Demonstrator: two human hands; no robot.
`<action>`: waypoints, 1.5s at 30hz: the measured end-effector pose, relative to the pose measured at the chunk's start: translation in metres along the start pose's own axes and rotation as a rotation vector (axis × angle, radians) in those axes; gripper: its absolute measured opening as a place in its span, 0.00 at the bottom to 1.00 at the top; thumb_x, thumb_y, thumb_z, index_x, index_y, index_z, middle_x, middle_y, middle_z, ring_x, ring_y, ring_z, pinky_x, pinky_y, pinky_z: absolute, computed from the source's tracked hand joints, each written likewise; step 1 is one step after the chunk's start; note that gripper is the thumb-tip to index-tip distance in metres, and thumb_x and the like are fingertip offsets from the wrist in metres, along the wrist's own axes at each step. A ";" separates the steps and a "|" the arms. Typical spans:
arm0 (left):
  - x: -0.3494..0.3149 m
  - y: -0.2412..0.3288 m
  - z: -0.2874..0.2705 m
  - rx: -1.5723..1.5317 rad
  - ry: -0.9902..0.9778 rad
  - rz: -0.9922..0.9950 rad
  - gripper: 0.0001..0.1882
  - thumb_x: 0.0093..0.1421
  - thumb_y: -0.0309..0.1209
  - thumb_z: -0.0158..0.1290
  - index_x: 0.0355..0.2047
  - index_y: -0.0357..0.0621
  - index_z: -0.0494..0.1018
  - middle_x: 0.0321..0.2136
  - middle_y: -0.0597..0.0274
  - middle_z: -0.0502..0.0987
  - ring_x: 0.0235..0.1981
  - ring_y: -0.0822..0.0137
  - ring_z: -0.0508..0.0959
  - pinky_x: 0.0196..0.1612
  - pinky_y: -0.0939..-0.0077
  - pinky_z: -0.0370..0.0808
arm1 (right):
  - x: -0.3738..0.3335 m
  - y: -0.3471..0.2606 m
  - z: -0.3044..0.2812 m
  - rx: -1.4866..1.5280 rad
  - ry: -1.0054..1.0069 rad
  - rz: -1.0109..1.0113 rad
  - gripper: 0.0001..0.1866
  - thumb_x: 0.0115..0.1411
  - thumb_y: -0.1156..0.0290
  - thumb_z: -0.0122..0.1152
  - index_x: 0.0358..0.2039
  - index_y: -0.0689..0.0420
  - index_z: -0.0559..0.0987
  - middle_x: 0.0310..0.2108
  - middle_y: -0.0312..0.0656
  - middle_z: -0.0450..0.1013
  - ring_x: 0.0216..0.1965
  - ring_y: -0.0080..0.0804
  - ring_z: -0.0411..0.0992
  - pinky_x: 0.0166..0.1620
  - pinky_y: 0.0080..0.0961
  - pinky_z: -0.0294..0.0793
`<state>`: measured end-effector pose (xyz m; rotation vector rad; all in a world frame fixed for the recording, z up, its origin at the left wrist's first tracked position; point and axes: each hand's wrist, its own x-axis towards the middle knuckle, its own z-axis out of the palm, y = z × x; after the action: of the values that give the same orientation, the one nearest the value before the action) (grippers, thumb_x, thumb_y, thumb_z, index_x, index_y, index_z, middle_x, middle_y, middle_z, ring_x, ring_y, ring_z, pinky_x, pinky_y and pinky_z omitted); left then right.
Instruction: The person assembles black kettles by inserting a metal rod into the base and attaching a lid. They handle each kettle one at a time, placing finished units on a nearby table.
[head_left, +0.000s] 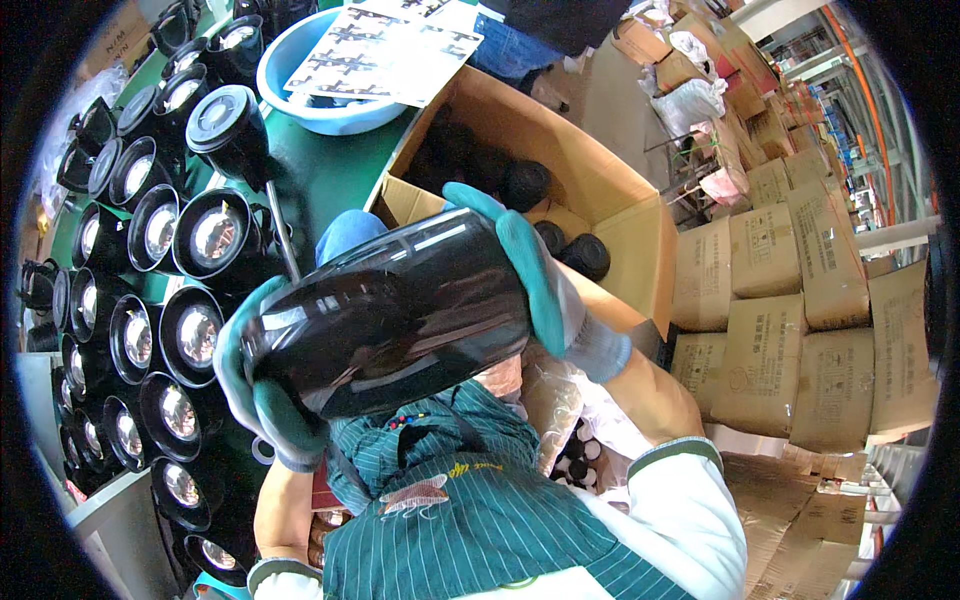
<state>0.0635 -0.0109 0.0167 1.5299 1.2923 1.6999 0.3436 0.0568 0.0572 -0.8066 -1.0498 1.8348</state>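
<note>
I hold a glossy black jug-shaped vessel (390, 315) sideways in front of my chest, between both gloved hands. My left hand (255, 395), in a teal and grey glove, cups its left end from below. At the other end, my right hand (540, 280) in the same kind of glove wraps over the top and side. The vessel's shiny surface reflects the room. Its opening is hidden from me.
Several black vessels with shiny steel insides (160, 300) stand in rows on a green table (330, 175) at my left. An open cardboard box (600, 190) with black parts sits ahead. A blue basin (300, 100) carries printed sheets. Stacked cartons (800, 320) fill the right.
</note>
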 end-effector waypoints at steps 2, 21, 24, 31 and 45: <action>0.000 -0.028 0.001 0.023 0.078 -0.144 0.32 0.73 0.51 0.39 0.60 0.32 0.67 0.56 0.43 0.75 0.57 0.54 0.76 0.65 0.57 0.69 | -0.005 0.000 0.001 -0.105 -0.016 -0.068 0.46 0.69 0.37 0.47 0.73 0.61 0.55 0.68 0.47 0.63 0.67 0.33 0.65 0.71 0.33 0.63; 0.001 -0.029 0.011 -0.715 0.118 -1.012 0.20 0.75 0.38 0.45 0.60 0.42 0.73 0.51 0.56 0.81 0.49 0.64 0.81 0.57 0.67 0.78 | -0.036 0.019 0.007 -0.661 -0.156 -0.417 0.56 0.56 0.39 0.61 0.73 0.63 0.54 0.70 0.50 0.60 0.69 0.36 0.63 0.71 0.35 0.61; -0.003 -0.032 0.001 -0.577 0.159 -0.795 0.26 0.76 0.37 0.41 0.69 0.37 0.60 0.60 0.52 0.73 0.59 0.59 0.75 0.64 0.61 0.72 | -0.034 0.029 0.013 -0.607 -0.068 -0.434 0.57 0.54 0.39 0.64 0.73 0.64 0.54 0.70 0.51 0.60 0.69 0.37 0.62 0.71 0.36 0.61; 0.013 -0.015 -0.004 -0.574 0.105 -0.531 0.24 0.77 0.38 0.39 0.65 0.35 0.67 0.56 0.49 0.77 0.56 0.59 0.78 0.64 0.59 0.72 | -0.035 0.043 0.019 -0.553 0.090 -0.474 0.61 0.50 0.40 0.69 0.73 0.65 0.53 0.71 0.52 0.59 0.69 0.38 0.62 0.71 0.36 0.60; 0.037 -0.054 0.018 -0.769 0.143 -0.919 0.20 0.74 0.42 0.46 0.54 0.40 0.77 0.48 0.55 0.82 0.48 0.61 0.82 0.56 0.63 0.78 | -0.033 0.025 0.001 -0.578 0.102 -0.585 0.70 0.41 0.41 0.80 0.73 0.66 0.52 0.72 0.54 0.56 0.70 0.40 0.60 0.72 0.38 0.59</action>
<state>0.0601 0.0491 -0.0154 0.2817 0.9673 1.3962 0.3485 0.0196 0.0391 -0.7930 -1.5792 0.9952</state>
